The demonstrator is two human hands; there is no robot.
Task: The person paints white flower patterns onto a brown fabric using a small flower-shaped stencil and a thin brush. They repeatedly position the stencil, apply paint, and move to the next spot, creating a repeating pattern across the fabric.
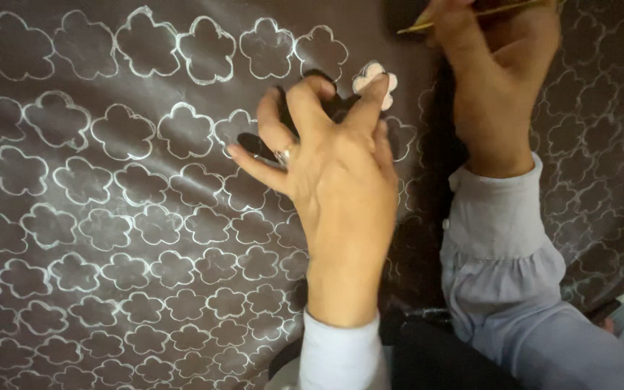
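While the dark brown fabric [110, 217] lies spread flat across the whole view, both hands work near its upper middle. The left hand [326, 159] is half open: the thumb and forefinger are stretched forward, with the forefinger tip pressing on a small pale flower-shaped template [374, 78], which lies flat on the fabric. The middle and ring fingers are curled under, and the little finger is extended to the left, touching the cloth. A ring [284, 154] sits on one finger of this hand. The right hand [496, 79] is clenched around a thin yellow pencil-like marker [471, 13], whose shaft runs nearly level along the top edge of the view; its tip points left, just above and to the right of the template, and whether it touches the fabric cannot be told. White flower outlines [204, 47] cover the fabric in rows, to the left of the hands and to the right of them. Both forearms wear light grey-blue sleeves [500, 245], the right one gathered at the cuff.
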